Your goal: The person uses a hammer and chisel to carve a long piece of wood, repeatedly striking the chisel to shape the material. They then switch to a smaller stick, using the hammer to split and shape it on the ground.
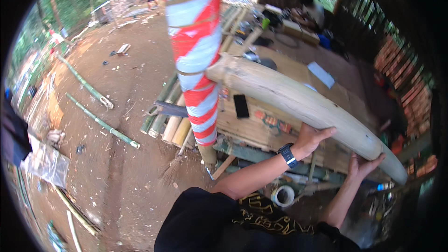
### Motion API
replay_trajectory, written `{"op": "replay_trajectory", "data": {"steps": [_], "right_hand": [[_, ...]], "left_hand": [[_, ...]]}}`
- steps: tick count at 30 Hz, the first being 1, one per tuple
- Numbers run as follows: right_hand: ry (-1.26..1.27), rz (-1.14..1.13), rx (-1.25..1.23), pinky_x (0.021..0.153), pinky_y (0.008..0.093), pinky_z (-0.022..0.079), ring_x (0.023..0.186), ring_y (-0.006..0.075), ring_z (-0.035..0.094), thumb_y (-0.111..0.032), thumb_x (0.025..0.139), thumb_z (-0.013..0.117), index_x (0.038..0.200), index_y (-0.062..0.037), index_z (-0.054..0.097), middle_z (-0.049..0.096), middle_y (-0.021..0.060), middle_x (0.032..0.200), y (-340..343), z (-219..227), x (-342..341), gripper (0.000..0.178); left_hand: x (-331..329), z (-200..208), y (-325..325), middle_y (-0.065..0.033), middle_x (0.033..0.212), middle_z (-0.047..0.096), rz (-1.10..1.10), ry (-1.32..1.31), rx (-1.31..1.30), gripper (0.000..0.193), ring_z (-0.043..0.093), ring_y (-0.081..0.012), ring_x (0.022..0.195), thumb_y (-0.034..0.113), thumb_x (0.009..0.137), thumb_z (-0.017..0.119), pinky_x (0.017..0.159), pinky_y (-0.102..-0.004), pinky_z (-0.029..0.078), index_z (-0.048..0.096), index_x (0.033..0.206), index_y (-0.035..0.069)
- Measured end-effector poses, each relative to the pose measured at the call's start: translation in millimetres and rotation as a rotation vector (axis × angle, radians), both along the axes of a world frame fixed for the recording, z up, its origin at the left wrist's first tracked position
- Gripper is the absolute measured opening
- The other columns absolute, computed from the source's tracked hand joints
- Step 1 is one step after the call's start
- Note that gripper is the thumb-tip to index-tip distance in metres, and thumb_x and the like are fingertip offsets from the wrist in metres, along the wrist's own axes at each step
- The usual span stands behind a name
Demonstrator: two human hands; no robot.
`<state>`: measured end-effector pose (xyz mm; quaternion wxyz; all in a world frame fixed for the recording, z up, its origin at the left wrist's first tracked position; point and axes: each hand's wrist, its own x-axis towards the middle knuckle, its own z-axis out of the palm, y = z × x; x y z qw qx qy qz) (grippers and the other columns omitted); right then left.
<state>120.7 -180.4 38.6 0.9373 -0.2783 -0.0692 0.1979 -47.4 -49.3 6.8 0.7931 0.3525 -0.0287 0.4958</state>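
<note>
A thick, pale bamboo pole (298, 97) slants from the upper middle down to the right. My left hand (313, 141), with a dark watch (288, 155) on its wrist, cups the pole from below with the thumb stretched along its side. Farther right, near the lower end, my right hand (364, 165) grips the underside; its fingers are partly hidden. The pole's far end meets a post (198, 60) wrapped in red and white stripes in the picture; whether they touch I cannot tell.
Below the pole, a wooden platform (275, 133) carries a black phone (241, 106) and white paper (321, 74). Cut bamboo lengths (172, 128) lie beside the post. A broom (173, 165), a white bucket (283, 196) and green bamboo (102, 126) are nearby. A person (313, 14) sits at the back.
</note>
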Motion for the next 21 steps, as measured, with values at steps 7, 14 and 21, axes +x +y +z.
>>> {"op": "replay_trajectory", "data": {"steps": [7,14,21], "right_hand": [[0.346,-0.057,-0.049,0.102,0.0518,0.036,0.121,0.0294,0.046,-0.053,0.085,0.05,0.123,-0.0108,0.052,0.053,0.0092,0.127,-43.3,-71.1,-51.1,0.057],[0.467,0.232,0.176,0.1,0.0441,0.043,0.114,0.0295,0.053,-0.055,0.086,0.047,0.125,-0.0052,0.048,0.053,0.0144,0.125,-39.3,-120.8,-117.4,0.063],[0.772,0.69,0.211,0.086,0.0344,0.053,0.104,0.0275,0.061,-0.059,0.089,0.046,0.124,0.0016,0.046,0.056,0.0178,0.121,-22.7,-150.0,-127.8,0.07]], "left_hand": [[-2.9,-17.7,-47.9,-0.0111,0.103,0.059,0.149,0.218,-0.106,0.053,0.059,-0.0171,0.09,0.008,0.071,0.081,0.084,-0.0327,0.05,0.051,0.112,-0.006],[23.5,-89.3,-109.8,-0.0138,0.122,0.053,0.086,0.273,0.143,0.075,0.052,-0.0226,0.113,0.003,0.067,0.081,0.099,-0.0357,0.041,0.039,0.129,-0.004],[21.3,-88.7,-44.6,-0.0119,0.1,0.063,0.213,0.594,0.249,0.046,0.062,-0.0191,0.089,-0.001,0.067,0.08,0.083,-0.0318,0.049,0.057,0.106,-0.006]]}}
